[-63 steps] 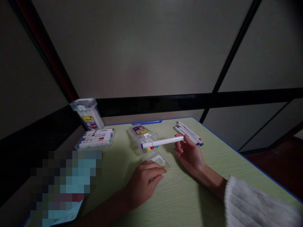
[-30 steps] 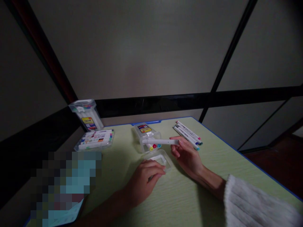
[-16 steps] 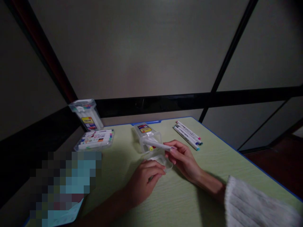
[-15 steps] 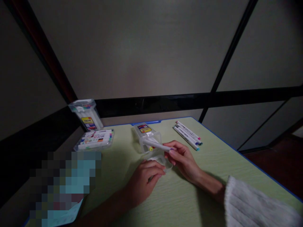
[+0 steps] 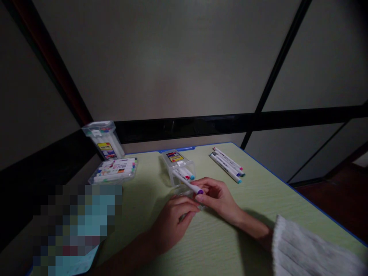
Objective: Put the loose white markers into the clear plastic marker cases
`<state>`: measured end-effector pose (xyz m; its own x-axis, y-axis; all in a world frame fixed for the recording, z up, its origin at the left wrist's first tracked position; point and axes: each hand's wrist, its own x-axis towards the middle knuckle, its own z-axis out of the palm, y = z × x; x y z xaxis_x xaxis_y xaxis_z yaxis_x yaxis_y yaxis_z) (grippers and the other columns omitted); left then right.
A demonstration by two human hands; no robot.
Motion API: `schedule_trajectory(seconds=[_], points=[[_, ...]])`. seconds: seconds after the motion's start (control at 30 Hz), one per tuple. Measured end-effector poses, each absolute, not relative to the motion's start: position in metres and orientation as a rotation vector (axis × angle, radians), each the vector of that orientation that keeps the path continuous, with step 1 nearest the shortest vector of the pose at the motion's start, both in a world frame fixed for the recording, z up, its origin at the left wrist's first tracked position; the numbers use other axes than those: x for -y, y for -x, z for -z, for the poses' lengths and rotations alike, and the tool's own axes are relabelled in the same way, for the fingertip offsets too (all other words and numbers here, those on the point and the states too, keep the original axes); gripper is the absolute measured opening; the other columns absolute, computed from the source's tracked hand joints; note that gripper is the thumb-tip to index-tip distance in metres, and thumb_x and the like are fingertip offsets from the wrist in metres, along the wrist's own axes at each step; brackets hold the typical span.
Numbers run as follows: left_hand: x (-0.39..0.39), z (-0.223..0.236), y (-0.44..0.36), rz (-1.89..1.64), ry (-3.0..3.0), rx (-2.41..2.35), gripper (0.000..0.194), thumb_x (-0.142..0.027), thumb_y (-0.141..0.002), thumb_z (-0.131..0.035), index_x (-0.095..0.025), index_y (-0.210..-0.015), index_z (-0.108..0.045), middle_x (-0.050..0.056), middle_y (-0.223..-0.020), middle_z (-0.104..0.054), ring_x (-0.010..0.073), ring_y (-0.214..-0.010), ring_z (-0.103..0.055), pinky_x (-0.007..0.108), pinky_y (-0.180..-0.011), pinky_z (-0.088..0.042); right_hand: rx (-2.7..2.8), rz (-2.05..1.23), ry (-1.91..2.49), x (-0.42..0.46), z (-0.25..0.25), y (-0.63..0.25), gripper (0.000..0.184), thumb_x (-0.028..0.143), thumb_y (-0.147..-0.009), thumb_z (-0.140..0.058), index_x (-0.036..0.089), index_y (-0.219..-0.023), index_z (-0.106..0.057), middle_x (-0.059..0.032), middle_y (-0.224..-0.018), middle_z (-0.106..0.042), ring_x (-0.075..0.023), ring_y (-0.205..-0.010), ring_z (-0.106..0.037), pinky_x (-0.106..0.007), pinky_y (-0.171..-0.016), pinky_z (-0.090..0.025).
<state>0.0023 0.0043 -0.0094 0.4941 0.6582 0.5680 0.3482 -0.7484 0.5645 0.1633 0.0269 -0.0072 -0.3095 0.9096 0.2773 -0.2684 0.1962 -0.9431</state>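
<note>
My right hand (image 5: 215, 197) pinches a white marker with a purple cap (image 5: 188, 183) by its near end; the far end points into the open mouth of a clear plastic marker case (image 5: 176, 165) lying on its side. A few coloured marker ends show inside the case. My left hand (image 5: 175, 218) rests curled on the green table (image 5: 218, 237), fingers on the case's clear hinged lid, which is mostly hidden under both hands.
Three loose markers (image 5: 227, 165) lie at the far right of the table. A flat clear box of markers (image 5: 115, 170) and an upright marker case (image 5: 105, 140) stand at the far left. A blurred-out patch covers the near left corner. A dark rail runs behind the table.
My right hand turned the marker from crosswise to lengthwise and drew nearer, bringing the marker's far end to the case mouth. My left hand stayed on the lid.
</note>
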Motion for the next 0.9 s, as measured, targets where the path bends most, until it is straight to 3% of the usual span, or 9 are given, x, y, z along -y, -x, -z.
schedule_trajectory(seconds=[0.5, 0.9], points=[[0.0, 0.006, 0.0, -1.415, -2.282, -1.007, 0.012, -0.007, -0.075, -0.047, -0.016, -0.07, -0.053, 0.001, -0.066, -0.061, 0.0109, -0.062, -0.057, 0.019, -0.058, -0.045, 1.642, -1.162, 0.754, -0.02, 0.001, -0.163, 0.03, 0.028, -0.07, -0.069, 0.02, -0.099, -0.068, 0.0052, -0.055, -0.043, -0.0085, -0.05, -0.036, -0.021, -0.046, -0.031], [0.001, 0.011, 0.0, -1.374, -2.238, -1.012, 0.024, -0.006, -0.076, -0.048, -0.018, -0.096, -0.053, 0.0, -0.073, -0.062, 0.0092, -0.064, -0.057, 0.018, -0.061, -0.045, 1.685, -1.174, 0.767, -0.018, -0.003, -0.163, 0.033, 0.025, -0.073, -0.066, 0.02, -0.105, -0.061, 0.0042, -0.063, -0.047, -0.0084, -0.052, -0.039, -0.021, -0.049, -0.033]])
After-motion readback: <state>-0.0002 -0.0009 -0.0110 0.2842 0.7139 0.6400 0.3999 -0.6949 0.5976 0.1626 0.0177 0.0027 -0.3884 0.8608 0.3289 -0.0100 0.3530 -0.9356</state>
